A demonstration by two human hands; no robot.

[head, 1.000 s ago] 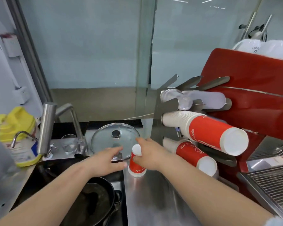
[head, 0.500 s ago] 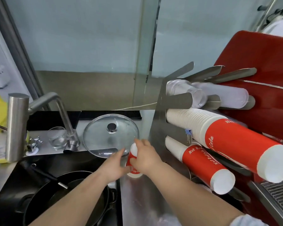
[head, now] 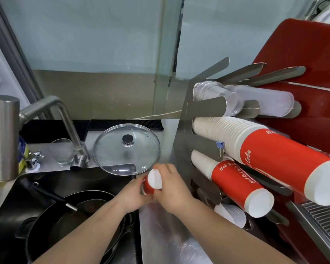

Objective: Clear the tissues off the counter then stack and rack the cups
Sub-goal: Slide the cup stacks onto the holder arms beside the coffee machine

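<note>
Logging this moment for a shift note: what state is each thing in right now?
Small red cup: tilted, white base toward camera, held by both hands.
Left hand: gripping the cup.
Right hand: gripping the cup.
Glass lid: lying flat on the counter, knob up.
Drinking glass: upright by the faucet.
Large red cup stack: racked sideways.
Frying pan: in the sink.

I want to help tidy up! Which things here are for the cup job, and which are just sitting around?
For the job:
- small red cup, held by left hand and right hand
- red cup stacks
- metal cup rack

Just sitting around:
- glass pot lid
- drinking glass
- tap
- black pans in the sink
</note>
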